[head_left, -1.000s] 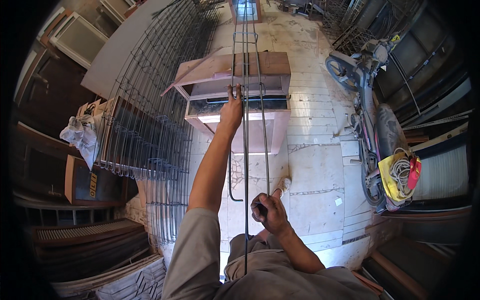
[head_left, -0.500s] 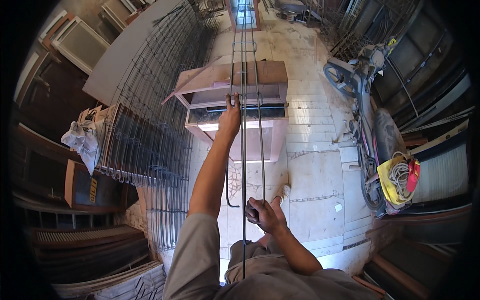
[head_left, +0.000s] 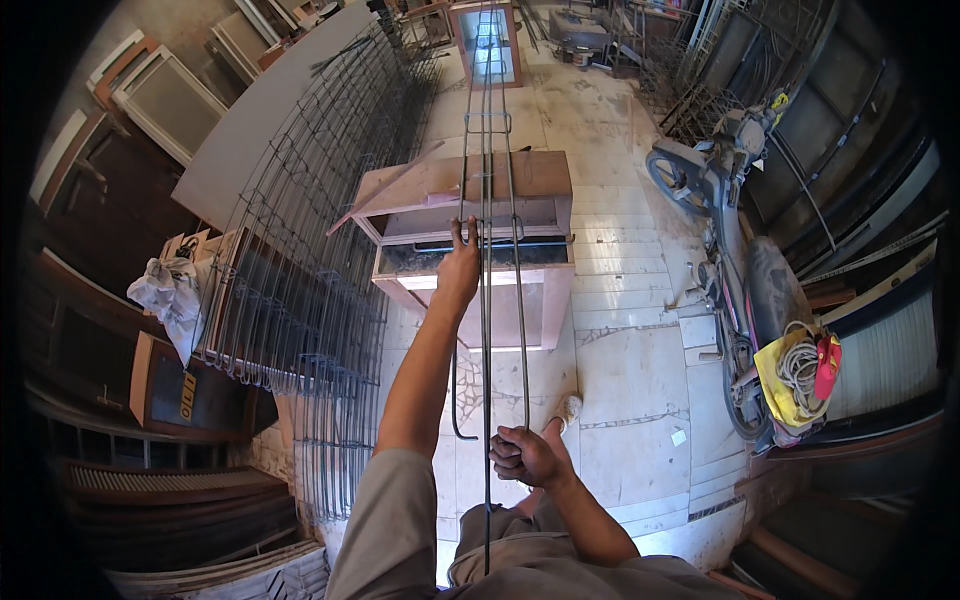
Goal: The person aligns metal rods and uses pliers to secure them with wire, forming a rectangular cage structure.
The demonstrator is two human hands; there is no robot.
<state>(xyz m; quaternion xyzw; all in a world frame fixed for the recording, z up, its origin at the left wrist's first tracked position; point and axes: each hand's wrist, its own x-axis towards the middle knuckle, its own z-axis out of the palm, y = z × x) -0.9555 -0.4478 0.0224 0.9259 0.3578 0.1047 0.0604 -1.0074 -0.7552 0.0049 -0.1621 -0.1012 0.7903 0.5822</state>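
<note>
A long, narrow rebar cage (head_left: 487, 340) stretches away in front of me, its thin steel rods joined by small rectangular stirrups. My left hand (head_left: 459, 275) grips it around the left rod by a stirrup, arm outstretched; part of the grip is hidden behind the fingers. Closer to my body, my right hand (head_left: 527, 457) is closed in a fist at the near end of the right rod. The left rod ends in a hooked bend, and the middle rod runs back toward my waist. Below the cage stands a pinkish wooden cabinet (head_left: 548, 172).
Stacked wire-like rebar cages (head_left: 290, 250) fill the left side, with a white plastic bag (head_left: 168, 296) beside them. A motorcycle (head_left: 735, 290) carrying a yellow bag (head_left: 785, 385) and coiled rope stands right. Farther ahead is a framed glass panel (head_left: 488, 50).
The whole scene sits slightly lower in the picture, as my view has tilted up. Both hands keep their grip on the rebar cage, with little change in their places along it.
</note>
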